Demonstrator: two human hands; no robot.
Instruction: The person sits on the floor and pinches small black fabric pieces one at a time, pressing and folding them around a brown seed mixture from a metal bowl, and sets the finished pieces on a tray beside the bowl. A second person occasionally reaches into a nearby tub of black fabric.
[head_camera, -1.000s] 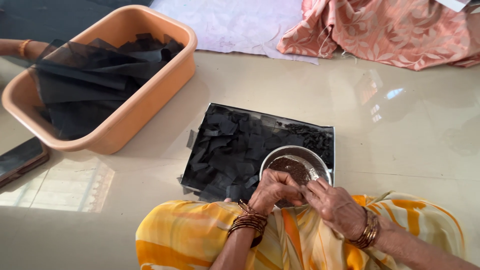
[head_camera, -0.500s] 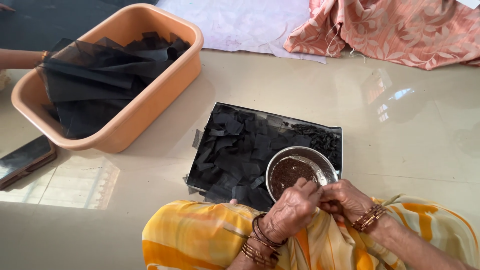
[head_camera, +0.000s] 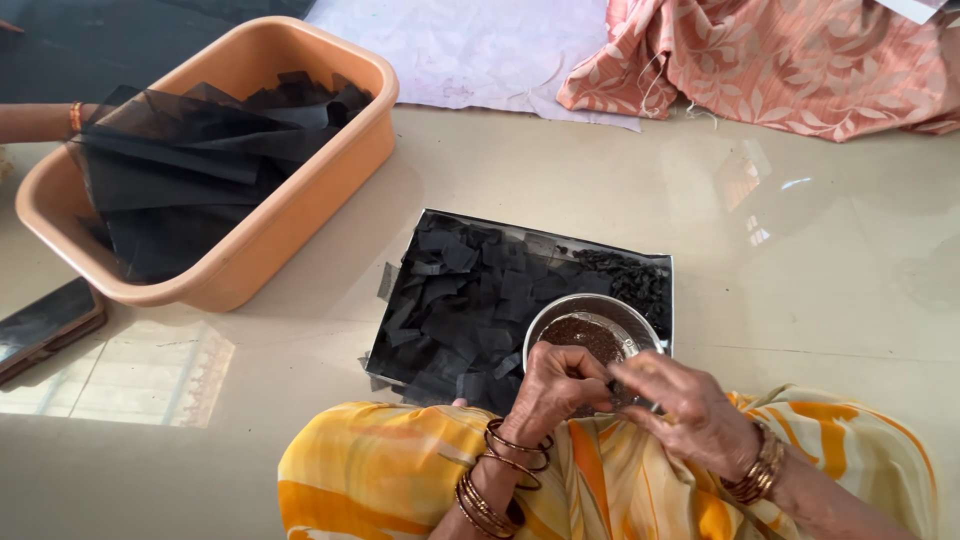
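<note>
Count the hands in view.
2 full hands: the left hand and right hand, together over the steel bowl. Another person's forearm enters beside the orange tub; its hand is hidden.

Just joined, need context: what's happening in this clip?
A person in yellow-orange clothing sits on the floor, left hand and right hand pinched together over a small metal bowl of dark brown grains, working something too small to identify. The bowl rests on a flat tray covered with black fabric squares. To the left, an orange tub holds larger black mesh pieces; another person's arm reaches toward it. A phone lies at far left.
</note>
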